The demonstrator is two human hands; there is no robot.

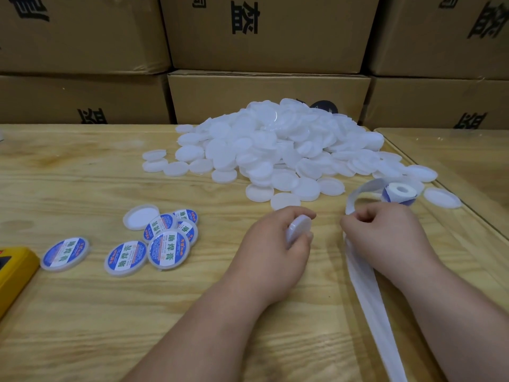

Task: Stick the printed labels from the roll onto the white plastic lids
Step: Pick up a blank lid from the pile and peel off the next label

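Labelling bench, mid-task, both hands occupied.

Visibility: the yellow object (13, 274) at the left edge is cut off and cannot be identified; a dark item (325, 107) behind the lid pile (275, 144) is mostly hidden; the right fingertips are curled under, so whether a label is between them cannot be told. Left hand (271, 252) grips a blank lid (298, 230) on edge, fingers curled round it. Right hand (385, 238) pinches the white backing strip (369, 293), which trails off the near edge and loops back to the roll (399, 193) lying just beside the pile. Labelled lids (154, 244) lie at left on the bench (82, 175), with boxes (261, 31) stacked behind.
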